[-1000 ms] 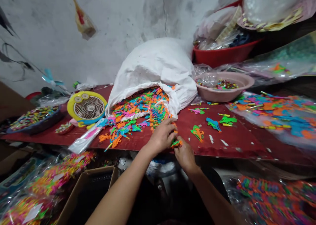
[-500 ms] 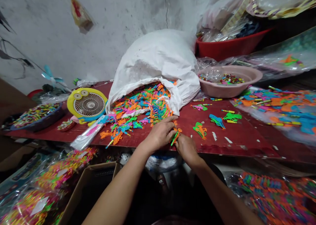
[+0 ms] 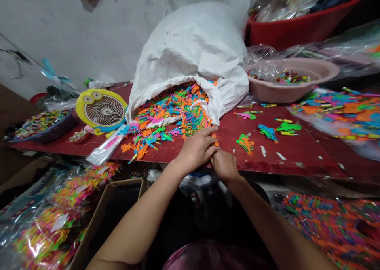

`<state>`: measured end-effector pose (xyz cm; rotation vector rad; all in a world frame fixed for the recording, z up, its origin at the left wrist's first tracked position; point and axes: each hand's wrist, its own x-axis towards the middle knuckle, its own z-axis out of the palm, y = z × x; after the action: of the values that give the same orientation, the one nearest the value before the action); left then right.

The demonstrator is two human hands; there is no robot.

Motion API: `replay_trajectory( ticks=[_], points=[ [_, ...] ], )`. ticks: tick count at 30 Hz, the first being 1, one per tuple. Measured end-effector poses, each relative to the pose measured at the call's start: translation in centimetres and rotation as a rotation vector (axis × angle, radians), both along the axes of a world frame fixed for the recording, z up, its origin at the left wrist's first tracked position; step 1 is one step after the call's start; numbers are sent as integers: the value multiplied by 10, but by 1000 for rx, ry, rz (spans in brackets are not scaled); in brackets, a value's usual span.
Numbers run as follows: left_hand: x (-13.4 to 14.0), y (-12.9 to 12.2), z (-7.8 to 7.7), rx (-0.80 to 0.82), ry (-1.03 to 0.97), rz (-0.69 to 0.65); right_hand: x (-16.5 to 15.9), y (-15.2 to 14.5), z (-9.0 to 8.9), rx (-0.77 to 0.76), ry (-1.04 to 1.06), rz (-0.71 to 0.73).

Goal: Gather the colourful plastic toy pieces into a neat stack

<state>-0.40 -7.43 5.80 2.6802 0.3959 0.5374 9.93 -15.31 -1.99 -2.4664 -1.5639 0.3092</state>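
Note:
My left hand (image 3: 196, 150) is closed over the table's front edge, its fingers bent towards the right. Pressed against its fingertips is my right hand (image 3: 225, 164), also closed. An orange plastic piece (image 3: 215, 140), apparently part of a small toy gun, shows just beyond the fingers; the rest of what they hold is hidden. To the left lie loose toy guns (image 3: 148, 143) in orange, blue, green and pink. More toy guns (image 3: 190, 121) spill from the mouth of a big white sack (image 3: 190, 44). On the right, an orange-and-green toy gun (image 3: 245, 144) lies apart.
A yellow fan (image 3: 105, 111) and a dark basin of small pieces (image 3: 44, 125) stand left. At the right are a pink basin (image 3: 292, 90) and a plastic sheet heaped with toy guns (image 3: 350, 116). An open cardboard box (image 3: 92, 222) and filled bags (image 3: 44, 238) sit below the table.
My view has tilted down and closer. The green and orange piece that showed between my hands is now mostly covered, as the hands have come together.

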Motion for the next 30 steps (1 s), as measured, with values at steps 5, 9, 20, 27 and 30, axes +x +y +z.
replay_trajectory(
  ticks=[5,9,20,27,30],
  points=[
    [-1,3,4,32,63,-30,-2,-1,-4,60,-3,0],
    [-7,0,-1,92,-34,-6,0,-4,-7,129,18,3],
    [-21,-23,-5,317,-119,248,8,-7,-9,209,0,84],
    [-30,-20,-22,240,-177,226,0,1,-13,239,40,100],
    [-31,-17,-24,193,-208,261,-3,5,-15,233,56,93]
  ],
)
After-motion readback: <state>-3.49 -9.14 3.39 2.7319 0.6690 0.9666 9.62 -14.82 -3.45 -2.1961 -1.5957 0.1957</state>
